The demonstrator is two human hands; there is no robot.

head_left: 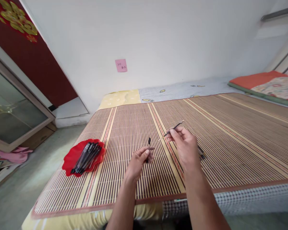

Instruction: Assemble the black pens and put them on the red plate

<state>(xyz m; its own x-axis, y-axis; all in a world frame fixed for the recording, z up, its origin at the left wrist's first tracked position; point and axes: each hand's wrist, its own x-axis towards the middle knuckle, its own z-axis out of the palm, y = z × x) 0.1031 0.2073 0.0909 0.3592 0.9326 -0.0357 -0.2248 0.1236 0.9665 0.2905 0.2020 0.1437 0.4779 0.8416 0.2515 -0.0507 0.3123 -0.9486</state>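
My left hand [141, 157] is closed around a short black pen part [149, 141], held upright; whether it is a cap or a barrel I cannot tell. A little higher and to the right, my right hand [182, 140] pinches a thin dark pen piece [177, 125], which looks like a refill, slanting with its pale tip down toward the left hand. The two pieces are apart. Dark pen-like pieces [202, 152] lie on the mat just right of my right wrist, partly hidden by it.
A red scalloped plate [68, 159] with several black pens [86, 158] sits on the striped bamboo mat [124, 127] at left. The mat covers a bed. Folded bedding [259, 80] lies at the far right; a pink note [121, 65] sticks to the wall [158, 38].
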